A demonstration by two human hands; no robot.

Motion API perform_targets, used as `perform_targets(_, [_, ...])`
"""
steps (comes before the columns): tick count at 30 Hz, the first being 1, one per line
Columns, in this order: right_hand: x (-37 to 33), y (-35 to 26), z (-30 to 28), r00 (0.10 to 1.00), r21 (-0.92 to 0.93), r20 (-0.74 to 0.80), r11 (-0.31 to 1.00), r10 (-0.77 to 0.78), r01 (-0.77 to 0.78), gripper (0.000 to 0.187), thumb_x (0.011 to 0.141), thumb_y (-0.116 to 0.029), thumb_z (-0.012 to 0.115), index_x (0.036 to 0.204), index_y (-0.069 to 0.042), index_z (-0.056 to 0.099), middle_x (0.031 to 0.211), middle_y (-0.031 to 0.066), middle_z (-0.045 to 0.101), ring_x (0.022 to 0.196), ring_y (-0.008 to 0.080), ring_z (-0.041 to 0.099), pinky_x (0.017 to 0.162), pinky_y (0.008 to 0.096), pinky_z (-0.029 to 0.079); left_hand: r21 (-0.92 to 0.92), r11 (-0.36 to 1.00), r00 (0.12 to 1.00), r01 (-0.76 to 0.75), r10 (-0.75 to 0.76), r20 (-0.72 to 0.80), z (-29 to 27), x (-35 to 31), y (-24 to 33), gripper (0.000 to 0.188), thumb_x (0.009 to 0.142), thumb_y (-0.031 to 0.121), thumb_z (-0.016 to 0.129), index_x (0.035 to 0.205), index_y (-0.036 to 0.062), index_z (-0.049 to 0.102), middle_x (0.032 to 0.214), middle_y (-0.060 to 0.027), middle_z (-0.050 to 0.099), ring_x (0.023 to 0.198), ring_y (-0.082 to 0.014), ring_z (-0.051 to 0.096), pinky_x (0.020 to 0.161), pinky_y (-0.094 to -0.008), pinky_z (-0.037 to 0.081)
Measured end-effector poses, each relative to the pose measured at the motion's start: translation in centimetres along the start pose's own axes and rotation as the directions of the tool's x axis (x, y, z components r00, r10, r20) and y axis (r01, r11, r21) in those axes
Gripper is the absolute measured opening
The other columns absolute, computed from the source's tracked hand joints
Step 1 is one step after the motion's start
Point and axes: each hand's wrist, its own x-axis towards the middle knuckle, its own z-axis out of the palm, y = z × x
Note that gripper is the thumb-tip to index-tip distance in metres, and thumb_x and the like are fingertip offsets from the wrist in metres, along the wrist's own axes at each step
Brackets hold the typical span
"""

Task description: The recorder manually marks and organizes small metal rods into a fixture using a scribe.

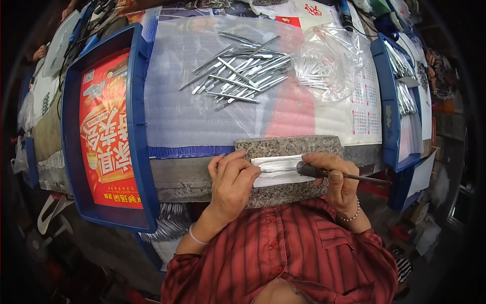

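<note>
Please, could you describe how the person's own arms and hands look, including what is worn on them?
Both hands are bare. The left hand has a thin pale band at its wrist; the right hand, a light beaded bracelet. The red shirt's sleeves have dark stripes.

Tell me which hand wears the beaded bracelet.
The right hand, gripping the dark tool: beads circle its wrist; the wrist of the left hand has a plain pale band.
</note>
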Motion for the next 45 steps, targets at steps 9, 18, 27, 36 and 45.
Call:
perform_targets(9, [-0.9, -1.1, -1.4, 0.996, -0.050, -0.077, 0.998, -0.051, 0.047, 0.046, 0.103, -0.033, 0.037, 0.100, 0.004, 0.064, 0.101, 0.0194, 0.069, 0.061, 0.0177, 0.066, 0.055, 0.0270, 0.053, 0.007, 1.000, 1.000, -0.002, 0.002, -0.011, 0.2, -0.1, -0.1, 0.021, 0.072, 0.002, 0.073, 0.092, 0.0066, 0.066, 0.089, -0.0077, 0.058, 0.101, -0.0305, 0.059, 0.091, -0.0444, 0.037])
perform_targets(18, [-0.1, 0.3, -0.1, 0.990, -0.126, 0.029, 0.983, 0.139, -0.135, 0.038, 0.102, -0.026, 0.043, 0.100, 0.004, 0.066, 0.083, 0.0168, 0.067, 0.069, 0.0236, 0.067, 0.063, 0.0310, 0.052, 0.012, 1.000, 1.000, -0.005, 0.005, -0.016, 0.2, 0.0, -0.1, 0.019, 0.073, 0.002, 0.072, 0.089, 0.0061, 0.063, 0.089, -0.0081, 0.058, 0.102, -0.0308, 0.058, 0.092, -0.0442, 0.037])
perform_targets(27, [-0.9, -2.1, -0.9, 0.921, 0.242, -0.093, 0.906, 0.377, -0.347, 0.029, 0.103, -0.015, 0.034, 0.105, 0.001, 0.058, 0.092, 0.0092, 0.063, 0.076, 0.0102, 0.055, 0.068, 0.0234, 0.044, 0.074, 0.997, 0.992, 0.000, 0.009, -0.125, -1.5, -1.2, 1.1, 0.023, 0.074, 0.001, 0.073, 0.093, 0.0073, 0.062, 0.090, -0.0064, 0.062, 0.100, -0.0275, 0.061, 0.090, -0.0438, 0.037])
perform_targets(36, [-0.2, -1.6, 0.6, 0.844, 0.513, 0.316, 0.670, 0.434, -0.536, 0.015, 0.094, -0.008, 0.057, 0.103, 0.004, 0.060, 0.072, 0.0097, 0.064, 0.052, 0.0069, 0.052, 0.050, 0.0211, 0.044, -0.188, 0.977, 0.994, 0.100, -0.108, -0.031, -4.3, -1.4, 3.8, 0.021, 0.075, -0.002, 0.072, 0.091, 0.0062, 0.061, 0.086, -0.0073, 0.065, 0.087, -0.0239, 0.066, 0.081, -0.0378, 0.043])
perform_targets(45, [0.1, -0.8, 0.4, 0.821, 0.501, 0.295, 0.652, 0.489, -0.569, 0.012, 0.092, -0.007, 0.062, 0.097, 0.003, 0.063, 0.076, 0.0109, 0.067, 0.051, 0.0056, 0.050, 0.049, 0.0208, 0.043, -0.281, 0.938, 0.978, 0.204, -0.209, 0.013, -3.9, -0.8, 4.2, 0.016, 0.077, -0.005, 0.069, 0.090, 0.0017, 0.062, 0.085, -0.0121, 0.067, 0.083, -0.0259, 0.067, 0.076, -0.0337, 0.049])
